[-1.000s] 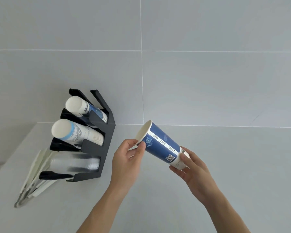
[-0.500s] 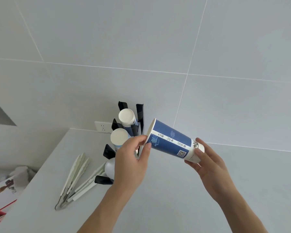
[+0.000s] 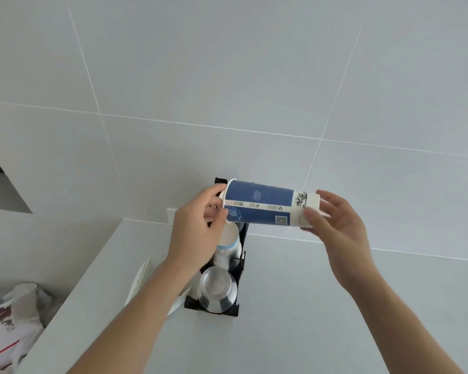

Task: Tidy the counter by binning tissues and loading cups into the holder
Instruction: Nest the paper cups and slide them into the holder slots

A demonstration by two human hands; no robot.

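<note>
Both hands grasp the blue cup [image 3: 265,206] sideways: left hand [image 3: 197,228] pinches its rim, right hand [image 3: 335,225] cradles its base, aligning it over the black holder [image 3: 239,287].

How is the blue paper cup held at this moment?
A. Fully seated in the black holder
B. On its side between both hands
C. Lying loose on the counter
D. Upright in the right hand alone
B: the blue paper cup lies sideways, the left hand pinching its rim and the right hand gripping its base.
</note>
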